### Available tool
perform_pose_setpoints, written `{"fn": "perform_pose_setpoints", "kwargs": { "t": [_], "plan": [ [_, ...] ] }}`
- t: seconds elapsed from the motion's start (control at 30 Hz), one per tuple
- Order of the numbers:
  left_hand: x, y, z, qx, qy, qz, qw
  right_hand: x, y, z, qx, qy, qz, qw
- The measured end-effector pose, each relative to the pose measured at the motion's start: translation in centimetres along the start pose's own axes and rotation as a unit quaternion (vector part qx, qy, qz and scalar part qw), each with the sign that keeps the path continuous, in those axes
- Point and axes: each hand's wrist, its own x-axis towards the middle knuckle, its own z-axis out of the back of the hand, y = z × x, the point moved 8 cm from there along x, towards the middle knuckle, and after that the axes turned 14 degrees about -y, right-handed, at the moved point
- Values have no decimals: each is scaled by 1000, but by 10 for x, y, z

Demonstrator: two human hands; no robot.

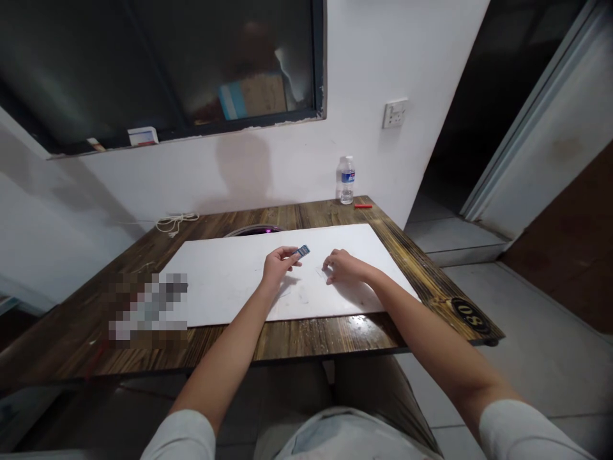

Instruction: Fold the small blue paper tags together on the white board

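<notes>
My left hand (pixel 279 264) is closed, with a small blue card (pixel 303 251) pinched between thumb and fingers. The card looks like a memory card with pale print, held a little above the white board (pixel 215 275). To the right of it, my right hand (pixel 343 266) is low over the same board with its fingers curled down. A faint, clear-looking piece (pixel 320 272) shows at its fingertips, too indistinct to name. Faint grey marks are on the board between my hands.
The board lies on a dark wooden table (pixel 325 335). Along its back are a water bottle (pixel 347 182), a red pen-like stick (pixel 363 206), a white cable (pixel 175 222) and a dark round rim (pixel 256 230) partly behind the board. A blurred patch covers the left side.
</notes>
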Motion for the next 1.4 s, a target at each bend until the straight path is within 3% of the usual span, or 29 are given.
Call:
{"fn": "perform_pose_setpoints", "kwargs": {
  "t": [0.8,1.4],
  "plan": [
    [-5,0,-5,8,20,12,1000,0,-3,-10,-3,51,-23,998],
    [-3,4,-5,2,21,19,1000,0,0,-9,-6,15,-10,1000]
  ]
}}
